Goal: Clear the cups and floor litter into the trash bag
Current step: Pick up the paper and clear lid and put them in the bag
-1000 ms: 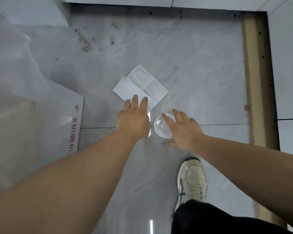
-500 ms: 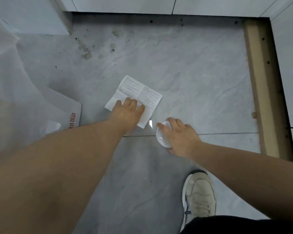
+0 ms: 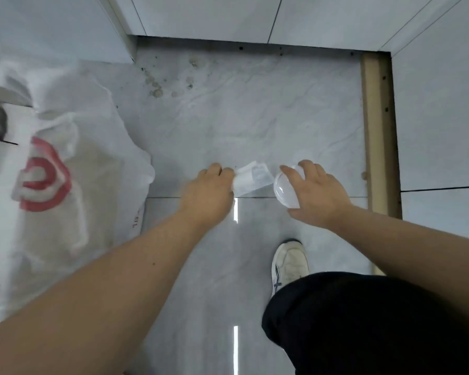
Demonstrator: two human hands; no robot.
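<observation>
My left hand (image 3: 209, 190) is closed on a crumpled printed paper sheet (image 3: 252, 178), lifted off the grey marble floor. My right hand (image 3: 314, 190) grips a clear plastic cup (image 3: 283, 189) from the side, its round end facing the camera. The two hands are close together, with the paper between them. A white translucent trash bag (image 3: 54, 169) with a red logo stands at the left, its opening partly out of view.
My white shoe (image 3: 290, 263) and dark trouser leg stand on the floor below the right hand. A wooden threshold strip (image 3: 378, 131) runs along the right. White walls close the far side, and stains mark the floor near the corner.
The left hand has gathered the flat paper into a crumple and lifted it. The right hand has raised the cup off the floor. The view has shifted, showing more of the bag.
</observation>
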